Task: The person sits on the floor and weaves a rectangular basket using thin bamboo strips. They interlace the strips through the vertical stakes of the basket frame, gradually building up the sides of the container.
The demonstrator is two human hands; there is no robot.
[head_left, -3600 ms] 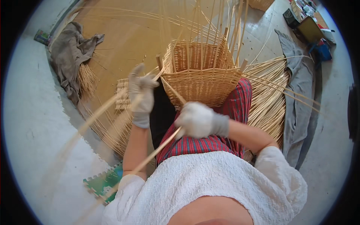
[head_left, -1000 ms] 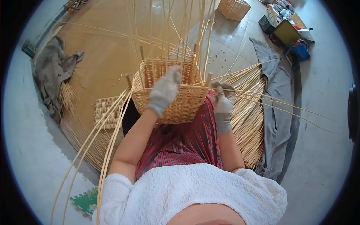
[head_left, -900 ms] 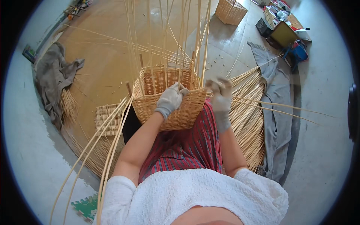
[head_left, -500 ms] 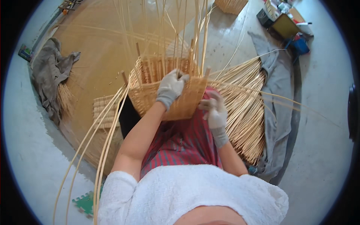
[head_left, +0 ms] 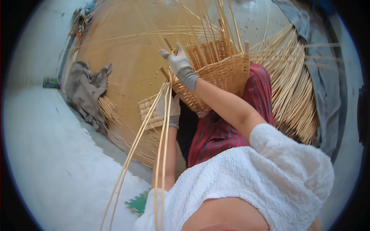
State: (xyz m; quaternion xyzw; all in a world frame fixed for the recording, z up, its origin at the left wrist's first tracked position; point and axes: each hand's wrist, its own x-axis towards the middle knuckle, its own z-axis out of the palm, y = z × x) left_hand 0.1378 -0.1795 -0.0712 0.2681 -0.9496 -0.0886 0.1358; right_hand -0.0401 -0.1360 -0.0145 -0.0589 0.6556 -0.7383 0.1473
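A woven wicker basket point(head_left: 223, 75) with tall upright canes rests on my lap, tilted, its opening facing away. Thick corner stakes jut above its rim. My right hand point(head_left: 182, 67), in a pale work glove, reaches across to the basket's left side, thumb and forefinger spread near a corner stake point(head_left: 168, 44). Lower down, my gloved left hand point(head_left: 169, 108) is beside the basket's left corner, partly covered by long loose canes point(head_left: 140, 140) that trail down past my left arm. Its fingers are hidden behind the canes and the basket.
A big bundle of canes point(head_left: 295, 88) lies on grey cloth point(head_left: 327, 92) to the right. At left, a crumpled grey cloth point(head_left: 86, 92) covers another bundle point(head_left: 110, 109). A flat woven piece point(head_left: 150, 111) lies on the brown floor board. A green foam mat piece point(head_left: 138, 203) is near my left arm.
My right hand has crossed from the basket's right side to its left rim. My left hand has left the near wall and dropped beside the left corner. The view has swung left.
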